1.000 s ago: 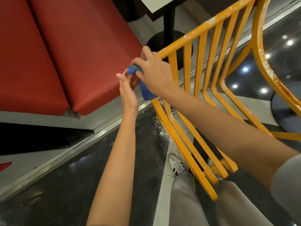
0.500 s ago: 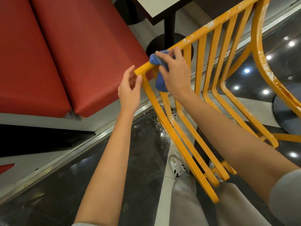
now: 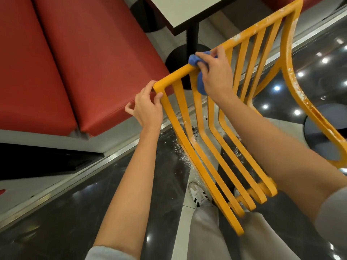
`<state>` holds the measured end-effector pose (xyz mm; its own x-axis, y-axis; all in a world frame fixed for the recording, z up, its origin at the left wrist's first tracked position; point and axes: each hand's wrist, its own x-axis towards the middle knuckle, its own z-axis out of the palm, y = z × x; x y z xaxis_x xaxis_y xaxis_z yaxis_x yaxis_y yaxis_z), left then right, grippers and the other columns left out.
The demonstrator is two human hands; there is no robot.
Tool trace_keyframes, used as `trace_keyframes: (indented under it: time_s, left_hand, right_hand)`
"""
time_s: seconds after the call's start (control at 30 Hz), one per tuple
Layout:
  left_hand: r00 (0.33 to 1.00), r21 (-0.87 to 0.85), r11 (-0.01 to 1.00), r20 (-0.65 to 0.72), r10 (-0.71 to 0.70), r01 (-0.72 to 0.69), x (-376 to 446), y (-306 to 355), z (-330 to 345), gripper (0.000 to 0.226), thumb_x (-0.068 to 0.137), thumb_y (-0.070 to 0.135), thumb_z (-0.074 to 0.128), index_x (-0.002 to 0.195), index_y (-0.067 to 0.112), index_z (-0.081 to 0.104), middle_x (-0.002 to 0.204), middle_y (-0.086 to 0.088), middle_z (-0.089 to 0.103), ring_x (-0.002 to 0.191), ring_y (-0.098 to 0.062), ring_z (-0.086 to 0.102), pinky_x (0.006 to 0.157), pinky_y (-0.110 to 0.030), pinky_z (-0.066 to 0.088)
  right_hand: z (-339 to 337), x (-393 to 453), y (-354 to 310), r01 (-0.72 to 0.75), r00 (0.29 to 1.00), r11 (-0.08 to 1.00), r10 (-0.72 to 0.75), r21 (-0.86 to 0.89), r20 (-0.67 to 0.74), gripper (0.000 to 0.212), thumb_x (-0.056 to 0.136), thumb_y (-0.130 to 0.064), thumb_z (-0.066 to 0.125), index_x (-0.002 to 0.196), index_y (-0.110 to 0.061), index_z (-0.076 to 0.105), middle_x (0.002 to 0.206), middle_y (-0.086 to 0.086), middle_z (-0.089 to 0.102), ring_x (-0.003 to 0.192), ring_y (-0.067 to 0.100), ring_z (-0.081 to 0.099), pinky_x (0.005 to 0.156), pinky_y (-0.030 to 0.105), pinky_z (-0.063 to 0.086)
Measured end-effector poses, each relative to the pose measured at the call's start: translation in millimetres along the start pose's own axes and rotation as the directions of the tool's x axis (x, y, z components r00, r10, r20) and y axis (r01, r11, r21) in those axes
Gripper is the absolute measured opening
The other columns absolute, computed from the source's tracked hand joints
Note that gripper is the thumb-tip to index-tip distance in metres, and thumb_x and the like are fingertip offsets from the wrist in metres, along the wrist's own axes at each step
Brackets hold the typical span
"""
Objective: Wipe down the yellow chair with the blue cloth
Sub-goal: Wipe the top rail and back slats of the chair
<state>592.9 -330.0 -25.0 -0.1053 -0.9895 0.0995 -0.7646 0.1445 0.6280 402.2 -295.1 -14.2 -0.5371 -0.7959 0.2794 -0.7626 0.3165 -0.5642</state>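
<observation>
Left of your grip lies the red bench [image 3: 78, 59], its 2 cushions running side by side, well apart from your fingers. Your left hand [image 3: 148, 106] holds the near corner of the yellow chair [image 3: 204, 154]: the thumb presses the front face of the outer slat, the other fingers curl over the corner where the top rail bends down. The grip is closed on the frame.

Further right along the same rail, your right hand [image 3: 216, 76] grips the blue cloth [image 3: 194, 61], fingers curled over it and clamping it against the top rail. Part of the cloth bulges out above the rail to the left of your fingers; the rest hangs below the rail, between 2 slats, under your palm.

Beyond your right hand, the rail and the far side frame carry white specks and smears. Behind that grip stands the table [image 3: 187, 14] on a black post. Below both grips, white flecks lie on the dark floor [image 3: 75, 212], beside your shoe [image 3: 199, 194].
</observation>
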Motion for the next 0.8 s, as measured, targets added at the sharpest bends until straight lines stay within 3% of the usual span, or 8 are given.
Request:
trace_keyframes:
  time_s: [0.1,0.23,0.3,0.43,0.53,0.63,0.73,0.8]
  left_hand:
    - [1.000,-0.003,1.000,-0.006,-0.003,0.003,-1.5,1.6,1.3,0.034,0.092,0.026,0.064,0.123,0.038,0.060,0.109,0.015,0.067,0.108,-0.011,0.056,0.105,-0.049,0.027]
    - [1.000,0.037,0.999,-0.008,-0.002,0.003,-1.3,1.4,-0.1,0.037,0.092,0.023,0.063,0.126,0.037,0.059,0.111,0.013,0.067,0.108,-0.012,0.055,0.103,-0.045,0.023]
    - [1.000,0.044,0.999,-0.013,0.006,-0.005,0.1,-0.4,-0.3,0.036,0.091,0.024,0.064,0.123,0.038,0.059,0.108,0.013,0.068,0.108,-0.012,0.055,0.103,-0.047,0.023]
    - [1.000,0.030,0.999,-0.022,0.016,-0.015,0.0,-2.1,3.9,0.033,0.091,0.027,0.066,0.121,0.038,0.060,0.107,0.014,0.067,0.107,-0.012,0.056,0.104,-0.050,0.028]
    - [0.999,0.005,1.000,-0.033,0.009,-0.008,-0.9,-0.8,6.7,0.033,0.091,0.024,0.066,0.121,0.036,0.061,0.108,0.014,0.067,0.107,-0.012,0.056,0.103,-0.051,0.029]
    - [0.999,0.014,1.000,-0.040,-0.007,0.008,-0.6,-0.7,7.2,0.034,0.091,0.022,0.065,0.122,0.035,0.061,0.109,0.014,0.067,0.107,-0.013,0.057,0.102,-0.051,0.029]
    - [0.998,0.044,0.999,-0.052,-0.025,0.027,-0.3,-1.3,6.7,0.033,0.090,0.022,0.064,0.121,0.035,0.062,0.106,0.015,0.067,0.105,-0.013,0.057,0.100,-0.050,0.030]
    - [0.998,0.042,0.999,-0.050,-0.028,0.030,-0.1,-1.9,5.4,0.035,0.090,0.026,0.065,0.123,0.036,0.062,0.108,0.015,0.068,0.107,-0.012,0.056,0.100,-0.049,0.030]
  right_hand:
    - [6.6,-4.9,-20.6,0.018,1.000,1.000,-0.017,-0.014,0.005,0.031,0.099,-0.022,0.052,0.128,-0.016,0.063,0.123,0.013,0.050,0.106,0.025,0.054,0.084,0.036,0.051]
    - [25.1,-37.5,-41.1,0.308,0.925,0.946,-0.322,0.096,0.201,0.037,0.096,-0.013,0.056,0.132,-0.010,0.060,0.113,0.020,0.054,0.093,0.032,0.059,0.066,0.038,0.053]
    - [19.6,-36.1,-27.0,0.354,0.906,0.931,-0.364,0.085,0.214,0.039,0.096,-0.013,0.054,0.135,-0.011,0.058,0.108,0.022,0.054,0.086,0.033,0.058,0.060,0.042,0.053]
    - [-0.4,-3.1,-1.1,0.118,0.990,0.992,-0.120,0.032,0.079,0.035,0.101,-0.021,0.050,0.133,-0.013,0.059,0.112,0.015,0.052,0.096,0.025,0.056,0.075,0.035,0.051]
    - [5.0,16.5,-14.5,0.003,1.000,0.999,-0.002,-0.035,0.015,0.031,0.101,-0.026,0.049,0.124,-0.012,0.065,0.115,0.012,0.052,0.101,0.023,0.053,0.079,0.036,0.050]
    - [21.3,10.2,-46.3,0.197,0.976,0.980,-0.195,-0.010,0.095,0.029,0.096,-0.022,0.056,0.119,-0.010,0.069,0.109,0.016,0.058,0.100,0.031,0.054,0.082,0.042,0.048]
    - [38.4,-13.2,-60.4,0.482,0.870,0.876,-0.479,0.001,0.115,0.034,0.093,-0.029,0.055,0.121,-0.014,0.068,0.102,0.010,0.065,0.093,0.031,0.057,0.077,0.041,0.044]
    - [38.4,-15.9,-48.8,0.492,0.869,0.870,-0.488,-0.034,0.075,0.032,0.095,-0.029,0.053,0.121,-0.019,0.067,0.107,0.003,0.067,0.101,0.027,0.056,0.087,0.038,0.042]
